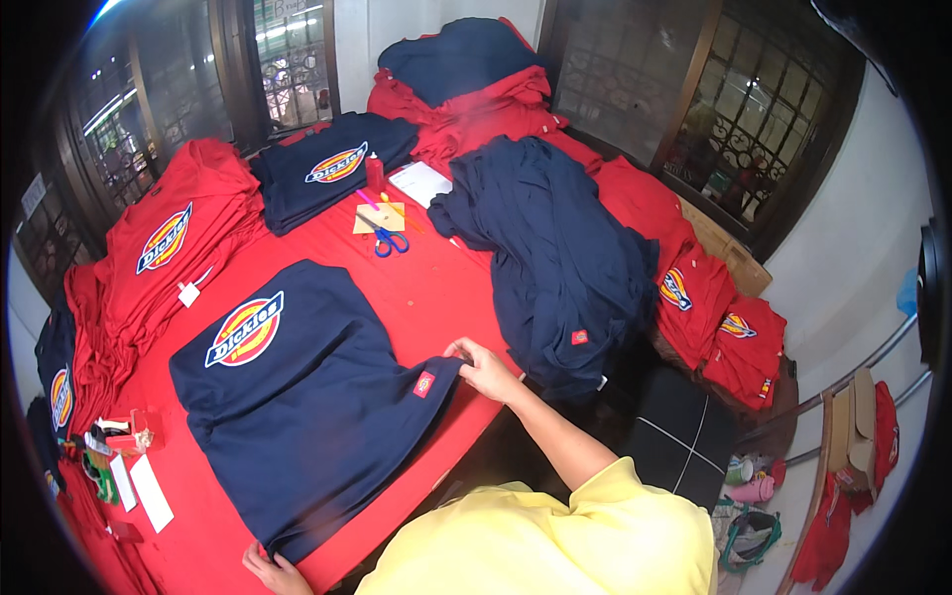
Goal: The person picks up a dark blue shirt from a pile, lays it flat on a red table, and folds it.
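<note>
On my feed from the head camera, the desk [436, 283], covered in red, takes up most of the view. On its right side I see a loose heap of navy garments [560, 243], rumpled, with a small red label near its lower end. A pile of red shirts [139, 302] lies along the left side, the uppermost bearing a round emblem.

The navy shirt [297, 416] I have in hand is spread over the near left part of the desk, its large round emblem [244, 329] facing up toward the far left. A smaller folded navy stack [293, 190] sits at the far side, just beside the red pile.

My right hand [478, 369] has its grip pinching the shirt's right-hand corner, thumb and fingers closed on the cloth. My left hand [276, 572] is at the shirt's near corner, by the lower edge of the view; I cannot tell whether that grip is pinching or merely touching.

Beyond the shirt lies a white sheet [421, 182], with a red bottle [375, 173] upright just left of it. Blue-handled scissors [390, 241] rest nearer, blades over a tan piece [392, 212]. Smallest is the shirt's red label [423, 385], near my right grip.
</note>
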### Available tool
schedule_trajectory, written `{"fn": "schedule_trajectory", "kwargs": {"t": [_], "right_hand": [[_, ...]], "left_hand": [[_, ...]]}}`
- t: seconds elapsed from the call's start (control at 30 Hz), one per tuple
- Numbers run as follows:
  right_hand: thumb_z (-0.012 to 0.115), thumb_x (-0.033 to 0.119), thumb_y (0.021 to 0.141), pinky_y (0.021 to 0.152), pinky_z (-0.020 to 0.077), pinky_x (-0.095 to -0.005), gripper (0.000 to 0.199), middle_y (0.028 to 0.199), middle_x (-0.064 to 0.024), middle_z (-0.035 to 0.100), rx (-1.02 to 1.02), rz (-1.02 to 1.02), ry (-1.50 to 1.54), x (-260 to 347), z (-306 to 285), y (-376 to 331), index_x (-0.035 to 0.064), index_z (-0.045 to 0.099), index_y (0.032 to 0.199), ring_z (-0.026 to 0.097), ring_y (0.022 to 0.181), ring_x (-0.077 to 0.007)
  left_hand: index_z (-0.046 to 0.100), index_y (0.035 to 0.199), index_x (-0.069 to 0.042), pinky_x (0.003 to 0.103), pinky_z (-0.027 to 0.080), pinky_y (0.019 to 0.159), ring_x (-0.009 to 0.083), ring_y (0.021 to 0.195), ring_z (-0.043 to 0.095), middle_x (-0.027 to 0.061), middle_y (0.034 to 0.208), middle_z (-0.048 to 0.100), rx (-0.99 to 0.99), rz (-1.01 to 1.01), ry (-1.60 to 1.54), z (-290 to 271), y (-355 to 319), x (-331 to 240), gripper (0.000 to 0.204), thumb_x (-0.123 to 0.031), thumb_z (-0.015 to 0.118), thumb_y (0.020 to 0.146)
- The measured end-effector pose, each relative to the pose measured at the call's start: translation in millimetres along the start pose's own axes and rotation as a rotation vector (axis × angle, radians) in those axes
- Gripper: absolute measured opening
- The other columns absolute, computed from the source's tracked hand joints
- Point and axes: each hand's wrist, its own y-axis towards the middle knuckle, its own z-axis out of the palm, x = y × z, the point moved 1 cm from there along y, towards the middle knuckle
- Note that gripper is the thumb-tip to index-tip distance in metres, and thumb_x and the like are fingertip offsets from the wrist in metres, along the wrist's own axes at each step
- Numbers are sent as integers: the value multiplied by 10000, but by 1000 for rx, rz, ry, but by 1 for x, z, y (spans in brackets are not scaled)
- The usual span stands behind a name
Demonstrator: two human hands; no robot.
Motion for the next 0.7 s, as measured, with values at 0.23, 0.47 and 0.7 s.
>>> {"fn": "schedule_trajectory", "kwargs": {"t": [0.23,0.47,0.7], "right_hand": [[513,-8,859,506,329,-183,224,788,40,503,26,54,139,1,-1,-21,84,569,1055,413,594,-28],[526,-94,702,496,320,-211,480,787,-15,527,317,425,223,-4,-32,-71,13,563,1168,430,532,-67],[633,29,818,544,394,-190,287,815,-35,643,276,363,368,-15,-26,-28,16,606,1103,510,597,-55]], "left_hand": [[488,1239,76,418,346,1069,323,1224,465,177,1269,487,-212,-213,-472,20,-31,100,627,131,360,628],[620,1142,22,370,306,1107,267,1288,465,158,1319,551,382,-245,-716,-17,-54,70,497,145,395,716],[623,1083,51,331,457,935,206,1035,607,141,1073,657,388,-358,-953,-19,-11,97,242,12,541,858]]}}
